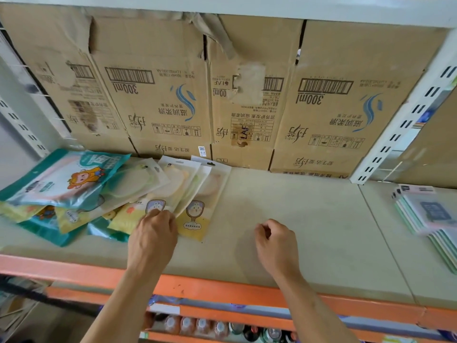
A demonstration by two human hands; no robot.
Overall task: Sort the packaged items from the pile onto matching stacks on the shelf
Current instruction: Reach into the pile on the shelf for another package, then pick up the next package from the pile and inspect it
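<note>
Two hands of ours reach over the orange shelf edge (222, 290). Our left hand (152, 233) curls its fingers on a bunny packet (157, 204) at the near side of the pile (66, 184), we think to pull it out. Our right hand (274, 241) is curled up and holds nothing, over the bare shelf (321, 231), maybe where a new stack goes. Far right lies a neat stack (430, 211). Cardboard boxes (160, 95) stand behind.

9 o'clock: teal pack (49, 184) carried orange cartoon print. 7 o'clock rabbit-print packs (195, 219) were clear over yellow. Beige shelf (309, 219) had orange edge. 3 o'clock stack (425, 211) was pastel green, pink.
</note>
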